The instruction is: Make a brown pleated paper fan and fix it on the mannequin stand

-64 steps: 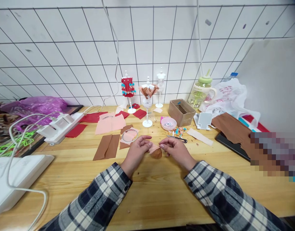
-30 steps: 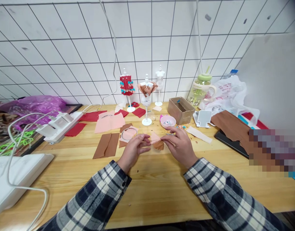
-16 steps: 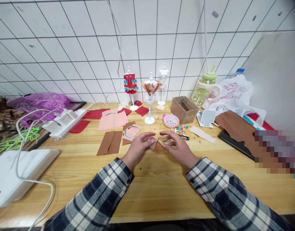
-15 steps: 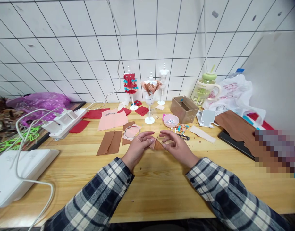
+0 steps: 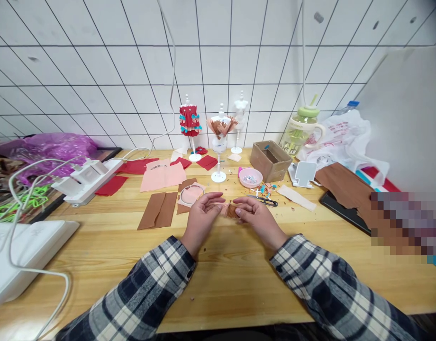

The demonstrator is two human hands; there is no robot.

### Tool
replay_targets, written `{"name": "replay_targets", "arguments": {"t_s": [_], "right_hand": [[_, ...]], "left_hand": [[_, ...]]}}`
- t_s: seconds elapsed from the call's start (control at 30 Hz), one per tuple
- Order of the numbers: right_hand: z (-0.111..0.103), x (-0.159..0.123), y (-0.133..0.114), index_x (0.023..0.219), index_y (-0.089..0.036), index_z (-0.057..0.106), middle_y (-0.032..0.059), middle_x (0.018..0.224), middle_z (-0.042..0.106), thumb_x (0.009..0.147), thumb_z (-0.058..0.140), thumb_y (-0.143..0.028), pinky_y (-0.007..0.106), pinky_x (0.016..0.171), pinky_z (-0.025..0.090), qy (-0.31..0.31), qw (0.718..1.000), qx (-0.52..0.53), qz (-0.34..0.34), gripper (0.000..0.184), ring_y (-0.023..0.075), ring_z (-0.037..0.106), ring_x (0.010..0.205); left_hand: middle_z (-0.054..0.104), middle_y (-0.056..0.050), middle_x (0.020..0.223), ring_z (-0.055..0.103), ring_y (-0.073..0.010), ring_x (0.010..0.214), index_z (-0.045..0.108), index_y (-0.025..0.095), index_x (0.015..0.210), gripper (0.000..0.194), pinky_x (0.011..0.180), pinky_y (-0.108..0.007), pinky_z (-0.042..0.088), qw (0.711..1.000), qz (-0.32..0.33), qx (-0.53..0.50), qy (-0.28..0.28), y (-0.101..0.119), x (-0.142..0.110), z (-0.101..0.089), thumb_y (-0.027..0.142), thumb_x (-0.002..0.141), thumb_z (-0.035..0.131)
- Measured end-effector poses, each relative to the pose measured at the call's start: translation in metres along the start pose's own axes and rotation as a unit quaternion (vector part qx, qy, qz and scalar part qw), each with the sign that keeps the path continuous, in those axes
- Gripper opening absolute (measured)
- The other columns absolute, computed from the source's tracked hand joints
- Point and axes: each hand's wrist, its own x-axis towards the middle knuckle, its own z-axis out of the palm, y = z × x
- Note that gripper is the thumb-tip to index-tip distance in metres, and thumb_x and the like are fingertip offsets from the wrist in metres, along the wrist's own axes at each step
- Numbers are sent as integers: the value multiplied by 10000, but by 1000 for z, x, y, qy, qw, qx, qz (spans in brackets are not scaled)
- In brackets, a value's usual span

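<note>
Between my two hands, above the wooden table, is a small gathered piece of pink and brown fabric (image 5: 231, 210). My left hand (image 5: 203, 217) pinches its pink side with thumb and fingers. On the brown side, my right hand (image 5: 258, 219) has its thumb and fingertips closed on the cloth. Just beyond the right hand lie black thread snips (image 5: 268, 201). A miniature dress form (image 5: 220, 142) with pointed brown and pink fabric on its bust stands straight ahead. Left of my left hand are a round wire ring (image 5: 181, 195) on pink cloth and folded brown fabric (image 5: 157, 210).
Behind stand a dress form in red (image 5: 190, 124) and a bare white one (image 5: 238, 125). To the right are a pink dish of beads (image 5: 251, 183), a cardboard box (image 5: 273, 166), a phone stand (image 5: 304, 173) and a bottle (image 5: 299, 130). A power strip (image 5: 90, 180) is left.
My right hand's fingers have closed in on the brown side of the fabric, and more of the snips shows. The whole view has shifted slightly.
</note>
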Motion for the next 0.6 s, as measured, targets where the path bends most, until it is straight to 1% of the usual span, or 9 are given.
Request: {"name": "replay_targets", "arguments": {"t_s": [0.07, 0.1, 0.13, 0.2, 0.27, 0.33, 0.4, 0.53, 0.6], "right_hand": [[-3, 3, 1, 1032, -192, 623, 1, 780, 622, 712, 742, -360, 236, 573, 456, 8, 999, -29, -20, 381, 115, 558, 647], [-4, 4, 1, 1046, -192, 617, -5, 769, 613, 716, 731, -344, 230, 547, 438, -2, 999, -41, -26, 381, 109, 541, 620], [-6, 4, 0, 1063, -194, 609, -10, 766, 610, 719, 721, -325, 223, 522, 416, -19, 998, -50, -25, 384, 103, 527, 600], [-7, 6, -1, 1067, -196, 600, -19, 751, 603, 721, 699, -284, 207, 487, 369, -53, 997, -55, -13, 371, 95, 505, 572], [-9, 7, -3, 1037, -193, 603, -28, 729, 591, 723, 671, -252, 197, 479, 333, -67, 997, -42, -1, 327, 85, 486, 555], [-11, 9, -4, 1017, -188, 605, -39, 712, 573, 720, 640, -224, 196, 488, 322, -58, 998, -24, 3, 301, 77, 471, 546], [-13, 11, -6, 1018, -186, 603, -49, 704, 554, 708, 610, -190, 199, 500, 322, -40, 999, -22, 5, 310, 74, 458, 543], [-17, 12, -8, 1027, -177, 596, -50, 711, 551, 694, 582, -148, 209, 545, 352, -34, 998, -48, 0, 335, 87, 493, 594], [-17, 12, -6, 1018, -180, 587, -44, 725, 566, 703, 584, -158, 218, 575, 375, -41, 997, -59, 1, 316, 98, 524, 628]], "left_hand": [[666, -100, 1221, 584, -270, 1165, 676, 197, 1132, 392, 962, -357, 444, 999, 6, 21, -39, 2, -1, -2, 307, 758, 725], [646, -100, 1271, 560, -281, 1205, 686, 203, 1140, 395, 986, -362, 428, 998, 3, 30, -63, 2, 0, -3, 325, 766, 721], [649, -102, 1273, 560, -286, 1204, 700, 202, 1127, 389, 991, -364, 423, 996, -7, 37, -85, 3, 0, -4, 344, 767, 723], [704, -107, 1159, 610, -282, 1111, 729, 191, 1069, 365, 959, -365, 439, 992, -33, 41, -111, 1, 3, -4, 364, 748, 745], [739, -95, 1004, 647, -259, 976, 748, 187, 988, 316, 898, -356, 461, 992, -56, 42, -105, -3, 5, -4, 355, 721, 770], [738, -80, 902, 649, -238, 887, 752, 185, 884, 240, 851, -344, 469, 993, -65, 49, -82, -6, 7, -3, 343, 705, 780], [732, -80, 909, 643, -241, 905, 744, 183, 839, 201, 864, -342, 463, 993, -53, 60, -82, -7, 8, -2, 337, 711, 769], [703, -86, 1128, 604, -269, 1111, 696, 207, 1094, 326, 977, -359, 426, 990, -7, 31, -135, -7, 7, -1, 333, 793, 686], [706, -86, 1110, 617, -265, 1091, 680, 212, 1123, 350, 964, -358, 436, 989, -15, 44, -142, -7, 7, 0, 338, 797, 695]]}}
